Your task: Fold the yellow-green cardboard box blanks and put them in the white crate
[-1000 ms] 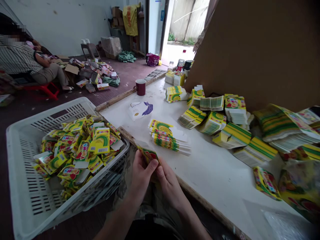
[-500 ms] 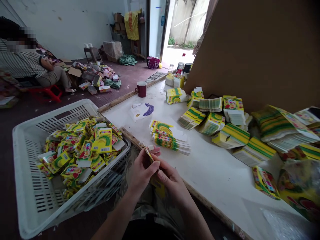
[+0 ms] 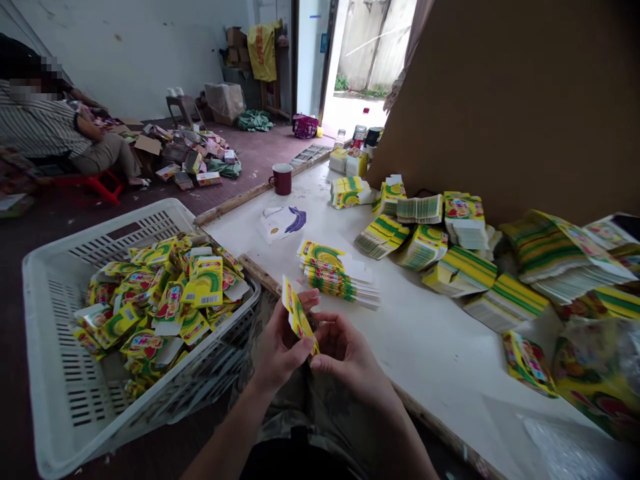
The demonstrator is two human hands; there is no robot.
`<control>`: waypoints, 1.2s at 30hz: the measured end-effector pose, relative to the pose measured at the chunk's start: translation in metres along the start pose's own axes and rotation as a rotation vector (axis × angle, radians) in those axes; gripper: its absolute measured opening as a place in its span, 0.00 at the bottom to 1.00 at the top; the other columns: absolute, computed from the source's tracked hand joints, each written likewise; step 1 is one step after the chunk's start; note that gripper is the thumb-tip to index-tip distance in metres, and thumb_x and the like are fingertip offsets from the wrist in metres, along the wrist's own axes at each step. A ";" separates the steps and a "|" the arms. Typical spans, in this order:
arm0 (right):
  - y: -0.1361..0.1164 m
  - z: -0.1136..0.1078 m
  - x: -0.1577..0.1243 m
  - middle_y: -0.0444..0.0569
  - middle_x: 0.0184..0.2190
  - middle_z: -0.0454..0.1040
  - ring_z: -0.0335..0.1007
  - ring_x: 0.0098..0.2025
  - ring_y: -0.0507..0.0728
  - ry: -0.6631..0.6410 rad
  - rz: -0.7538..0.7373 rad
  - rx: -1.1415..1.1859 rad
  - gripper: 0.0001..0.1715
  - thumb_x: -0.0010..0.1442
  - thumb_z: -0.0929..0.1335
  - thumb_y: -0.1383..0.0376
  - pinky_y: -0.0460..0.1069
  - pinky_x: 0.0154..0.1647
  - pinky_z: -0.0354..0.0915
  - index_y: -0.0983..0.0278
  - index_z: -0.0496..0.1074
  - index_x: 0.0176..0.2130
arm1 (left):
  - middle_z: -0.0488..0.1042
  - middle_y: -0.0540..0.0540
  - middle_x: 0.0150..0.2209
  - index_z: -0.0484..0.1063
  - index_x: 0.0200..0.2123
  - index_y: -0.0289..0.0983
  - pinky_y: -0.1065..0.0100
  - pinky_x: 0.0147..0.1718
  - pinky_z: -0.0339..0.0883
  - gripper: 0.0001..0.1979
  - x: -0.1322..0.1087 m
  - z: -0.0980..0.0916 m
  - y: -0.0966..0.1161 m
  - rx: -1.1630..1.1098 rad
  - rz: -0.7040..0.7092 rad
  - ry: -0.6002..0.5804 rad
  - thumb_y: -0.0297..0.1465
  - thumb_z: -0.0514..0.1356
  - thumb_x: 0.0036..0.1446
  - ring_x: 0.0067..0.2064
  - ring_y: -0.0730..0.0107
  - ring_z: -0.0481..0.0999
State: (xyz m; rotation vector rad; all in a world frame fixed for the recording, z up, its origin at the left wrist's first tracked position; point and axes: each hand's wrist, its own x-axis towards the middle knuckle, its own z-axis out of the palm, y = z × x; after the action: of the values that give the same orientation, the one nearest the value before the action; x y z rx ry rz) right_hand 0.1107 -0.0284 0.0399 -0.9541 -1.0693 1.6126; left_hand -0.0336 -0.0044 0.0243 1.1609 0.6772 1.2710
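Observation:
Both my hands hold one small yellow and green printed carton above my lap, at the near edge of the white table. My left hand grips its left side, thumb on the front. My right hand pinches its lower right corner. The carton stands almost upright, tilted a little. Just beyond it on the table lies a short stack of flat cartons. To my left stands a white slotted plastic basket with several folded cartons heaped inside.
Many stacks of flat cartons line the table under a brown board. A dark red mug and a white paper sit farther back. A person in a striped top sits on the floor at far left, near a pile of boxes.
The carton has been raised and turned from lying low between my hands to standing nearly upright. My right hand has shifted down to its lower corner.

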 end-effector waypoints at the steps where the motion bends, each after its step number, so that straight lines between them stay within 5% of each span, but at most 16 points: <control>1: 0.000 0.000 0.000 0.41 0.30 0.72 0.69 0.33 0.53 0.015 0.007 -0.022 0.34 0.44 0.80 0.58 0.49 0.36 0.64 0.60 0.66 0.46 | 0.67 0.40 0.61 0.63 0.60 0.42 0.54 0.60 0.61 0.30 0.000 -0.001 -0.001 -0.006 0.001 -0.013 0.36 0.64 0.54 0.62 0.52 0.66; 6: -0.004 -0.001 0.001 0.37 0.25 0.67 0.62 0.27 0.51 0.033 0.027 -0.138 0.37 0.41 0.81 0.56 0.46 0.28 0.57 0.60 0.64 0.45 | 0.68 0.38 0.61 0.65 0.59 0.40 0.52 0.60 0.61 0.30 -0.001 -0.006 -0.006 -0.017 -0.040 -0.059 0.38 0.64 0.53 0.61 0.48 0.67; 12: -0.004 0.001 -0.001 0.40 0.30 0.69 0.65 0.30 0.53 -0.028 0.035 0.165 0.41 0.46 0.79 0.55 0.48 0.30 0.58 0.57 0.59 0.52 | 0.70 0.37 0.59 0.64 0.61 0.40 0.54 0.54 0.68 0.35 0.005 -0.009 -0.003 -0.012 -0.079 -0.069 0.42 0.66 0.50 0.58 0.46 0.70; 15: 0.001 0.002 0.000 0.39 0.27 0.68 0.64 0.29 0.53 0.052 0.035 0.015 0.40 0.46 0.79 0.56 0.48 0.31 0.57 0.58 0.60 0.52 | 0.70 0.37 0.59 0.65 0.61 0.40 0.52 0.57 0.65 0.36 0.006 -0.009 -0.002 -0.014 -0.080 -0.094 0.38 0.68 0.48 0.59 0.46 0.69; 18: 0.000 0.001 -0.001 0.38 0.25 0.68 0.64 0.29 0.53 0.119 0.035 -0.117 0.37 0.47 0.79 0.57 0.48 0.32 0.58 0.59 0.62 0.50 | 0.71 0.38 0.58 0.66 0.60 0.40 0.54 0.57 0.65 0.34 0.005 -0.010 -0.002 -0.008 -0.091 -0.082 0.36 0.68 0.49 0.59 0.48 0.70; 23: -0.007 0.002 -0.006 0.44 0.36 0.75 0.73 0.38 0.56 0.020 0.009 0.159 0.36 0.51 0.77 0.57 0.51 0.41 0.65 0.56 0.62 0.53 | 0.76 0.41 0.52 0.71 0.55 0.41 0.64 0.44 0.73 0.32 0.004 -0.006 0.002 -0.015 -0.085 -0.104 0.32 0.71 0.45 0.46 0.58 0.78; 26: -0.004 0.005 -0.006 0.48 0.44 0.76 0.72 0.45 0.58 0.034 -0.082 0.063 0.32 0.53 0.76 0.57 0.53 0.47 0.65 0.56 0.64 0.54 | 0.80 0.47 0.38 0.76 0.44 0.38 0.69 0.36 0.73 0.24 0.006 0.000 0.004 -0.009 -0.099 0.049 0.30 0.73 0.40 0.35 0.66 0.78; 30: 0.006 0.006 -0.004 0.46 0.35 0.76 0.71 0.37 0.57 0.196 -0.161 -0.190 0.19 0.55 0.74 0.55 0.50 0.39 0.67 0.61 0.71 0.43 | 0.80 0.51 0.29 0.77 0.34 0.37 0.72 0.31 0.72 0.15 0.007 0.007 0.005 0.065 -0.145 0.322 0.33 0.73 0.41 0.30 0.69 0.77; 36: 0.008 -0.002 -0.001 0.48 0.37 0.80 0.74 0.37 0.59 0.348 -0.109 -0.058 0.19 0.56 0.73 0.53 0.51 0.40 0.68 0.63 0.76 0.42 | 0.82 0.46 0.39 0.79 0.43 0.38 0.67 0.42 0.72 0.16 0.003 0.008 0.001 0.137 -0.135 0.289 0.41 0.63 0.57 0.40 0.62 0.80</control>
State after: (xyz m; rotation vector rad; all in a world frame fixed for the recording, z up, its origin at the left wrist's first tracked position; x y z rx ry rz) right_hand 0.1104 -0.0302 0.0316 -1.1462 -0.9124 1.2751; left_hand -0.0263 -0.0032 0.0280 1.0314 1.0532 1.3048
